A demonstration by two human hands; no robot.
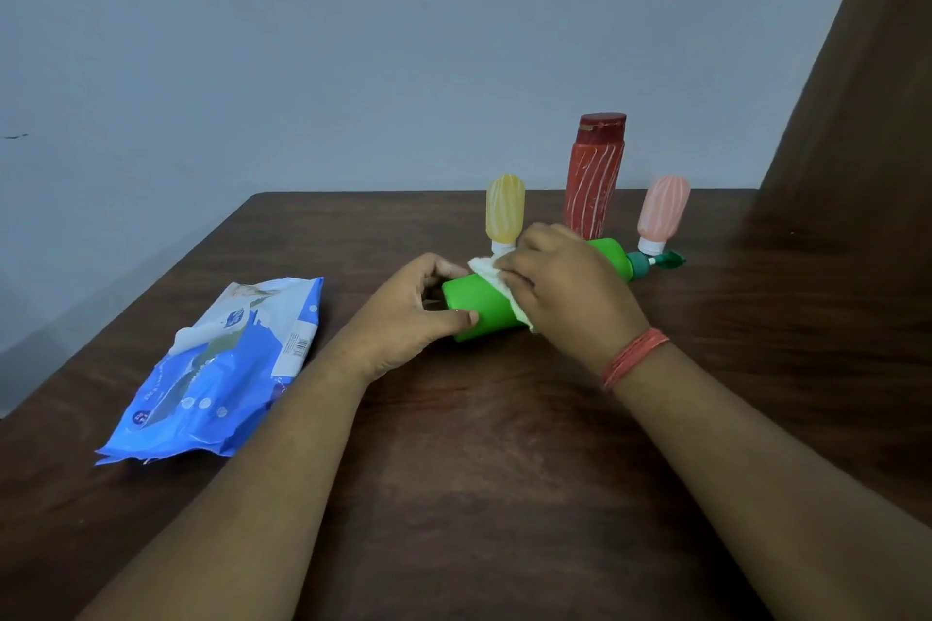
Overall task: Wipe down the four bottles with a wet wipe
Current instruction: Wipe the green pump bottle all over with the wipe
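Dark wooden table (454, 444) against a grey wall, as I logged it. Item: green pump bottle (484, 305), lying on its side, long axis running from base at near left to pump head at far right. My left hand (408, 313) gripped the base end, fingers curled round it; my right hand (565, 287) pressed a white wet wipe (497, 280) over the middle, fingers curled on it. Items standing just behind: yellow squeeze bottle (505, 209), red bottle (595, 182), pink squeeze bottle (662, 212), crowding the pump end. Blue wipe packet (222, 378) well apart at left. Open tabletop lay nearer me.
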